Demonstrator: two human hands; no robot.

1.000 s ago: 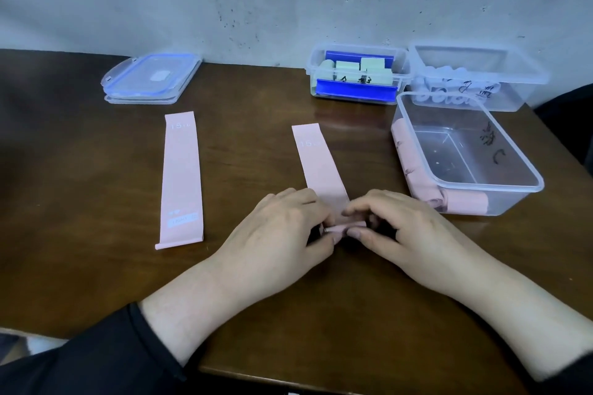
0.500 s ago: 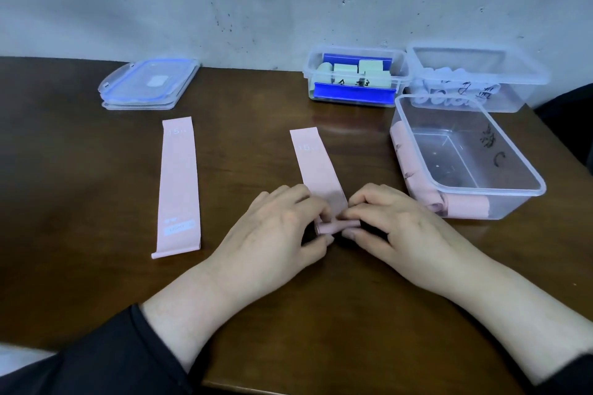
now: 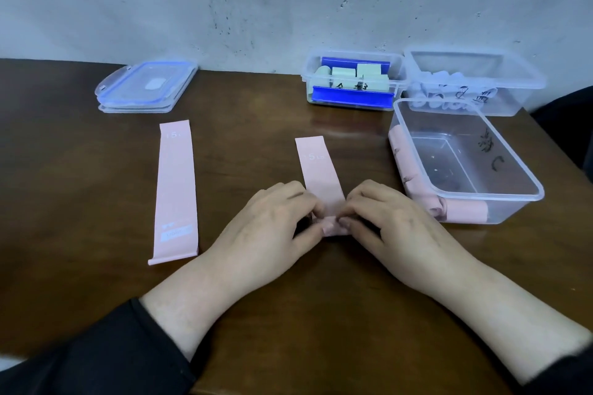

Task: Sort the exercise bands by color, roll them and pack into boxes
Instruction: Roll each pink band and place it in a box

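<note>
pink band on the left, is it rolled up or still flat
Flat. The left pink band lies fully spread on the table, untouched, both ends showing.

A dark brown wooden counter (image 3: pixel 80 189) with a glossy, softly reflective surface is set against a pale grey-white wall (image 3: pixel 160 0). The wall is marked by small dark specks and scuffs. Even, diffuse light is cast throughout.
</note>
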